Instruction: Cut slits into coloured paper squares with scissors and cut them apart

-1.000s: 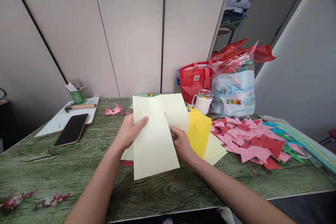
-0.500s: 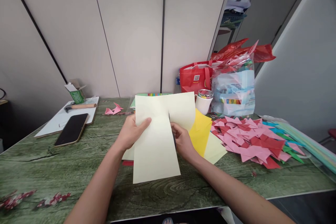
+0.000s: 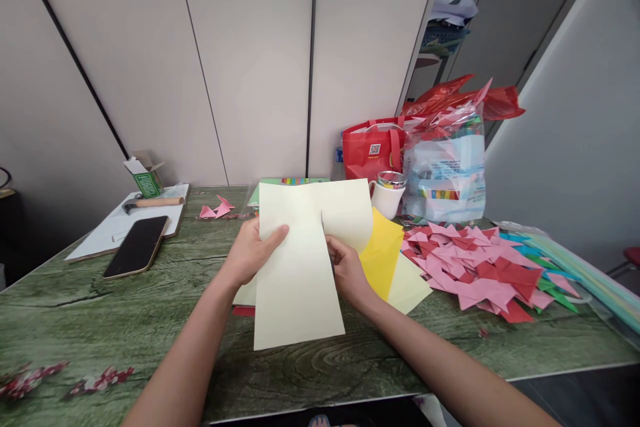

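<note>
while both hands grip cream paper (image 3: 295,280) (left hand (image 3: 250,253), right hand (image 3: 347,273)), above green table (image 3: 100,307)

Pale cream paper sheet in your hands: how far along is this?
Done: a heap of folded pink and red paper triangles lies on the green wood-grain table. In hand: the left hand and right hand hold the pale cream paper sheet up, split partway down from its top edge. Left: that sheet is unfolded, and a flat yellow sheet waits beneath.
</note>
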A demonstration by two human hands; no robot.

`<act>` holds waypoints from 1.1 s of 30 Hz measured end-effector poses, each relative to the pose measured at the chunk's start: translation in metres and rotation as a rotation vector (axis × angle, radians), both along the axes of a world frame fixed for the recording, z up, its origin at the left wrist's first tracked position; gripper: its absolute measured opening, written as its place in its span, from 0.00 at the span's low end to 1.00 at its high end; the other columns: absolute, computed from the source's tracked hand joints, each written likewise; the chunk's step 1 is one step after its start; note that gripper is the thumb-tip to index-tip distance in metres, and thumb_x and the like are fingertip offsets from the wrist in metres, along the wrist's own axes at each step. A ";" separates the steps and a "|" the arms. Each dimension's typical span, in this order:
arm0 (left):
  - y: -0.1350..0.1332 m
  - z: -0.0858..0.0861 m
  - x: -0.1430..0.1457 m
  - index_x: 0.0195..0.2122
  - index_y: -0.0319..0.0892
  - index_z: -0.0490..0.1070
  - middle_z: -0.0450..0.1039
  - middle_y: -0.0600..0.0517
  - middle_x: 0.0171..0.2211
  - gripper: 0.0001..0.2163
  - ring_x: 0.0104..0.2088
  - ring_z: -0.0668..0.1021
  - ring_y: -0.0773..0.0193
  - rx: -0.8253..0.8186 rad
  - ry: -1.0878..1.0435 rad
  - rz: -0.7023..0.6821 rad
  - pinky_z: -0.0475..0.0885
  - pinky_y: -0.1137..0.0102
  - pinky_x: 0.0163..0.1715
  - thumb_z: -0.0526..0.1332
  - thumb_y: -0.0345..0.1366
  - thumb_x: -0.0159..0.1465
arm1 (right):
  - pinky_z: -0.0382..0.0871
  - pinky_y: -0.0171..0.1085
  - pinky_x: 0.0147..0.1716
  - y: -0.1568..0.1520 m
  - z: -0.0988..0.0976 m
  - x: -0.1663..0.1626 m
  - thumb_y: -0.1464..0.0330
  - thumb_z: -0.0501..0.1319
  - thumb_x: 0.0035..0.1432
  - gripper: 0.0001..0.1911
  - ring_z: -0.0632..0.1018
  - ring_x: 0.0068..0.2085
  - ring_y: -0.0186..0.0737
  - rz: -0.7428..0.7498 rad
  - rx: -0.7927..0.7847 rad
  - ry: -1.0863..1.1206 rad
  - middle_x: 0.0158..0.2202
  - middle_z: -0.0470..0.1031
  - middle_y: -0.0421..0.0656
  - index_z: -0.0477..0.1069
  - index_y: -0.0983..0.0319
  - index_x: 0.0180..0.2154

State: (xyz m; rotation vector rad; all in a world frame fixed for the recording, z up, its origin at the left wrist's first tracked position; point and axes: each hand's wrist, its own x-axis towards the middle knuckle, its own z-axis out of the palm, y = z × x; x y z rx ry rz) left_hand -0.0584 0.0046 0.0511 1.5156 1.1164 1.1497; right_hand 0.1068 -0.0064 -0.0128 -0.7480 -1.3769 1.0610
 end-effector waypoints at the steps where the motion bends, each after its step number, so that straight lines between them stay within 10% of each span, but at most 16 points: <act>1: 0.000 0.000 0.000 0.34 0.39 0.69 0.76 0.48 0.31 0.11 0.27 0.77 0.61 0.000 0.000 -0.002 0.71 0.69 0.24 0.60 0.39 0.52 | 0.69 0.37 0.33 0.000 0.000 0.000 0.73 0.59 0.44 0.14 0.74 0.35 0.40 0.000 0.001 0.004 0.35 0.74 0.42 0.69 0.62 0.37; 33: -0.001 0.001 -0.001 0.35 0.39 0.69 0.76 0.48 0.31 0.12 0.28 0.77 0.61 0.018 0.027 -0.016 0.71 0.69 0.25 0.60 0.40 0.52 | 0.67 0.33 0.24 -0.002 -0.001 -0.001 0.70 0.61 0.44 0.12 0.75 0.32 0.41 -0.016 -0.046 0.061 0.30 0.76 0.41 0.70 0.63 0.35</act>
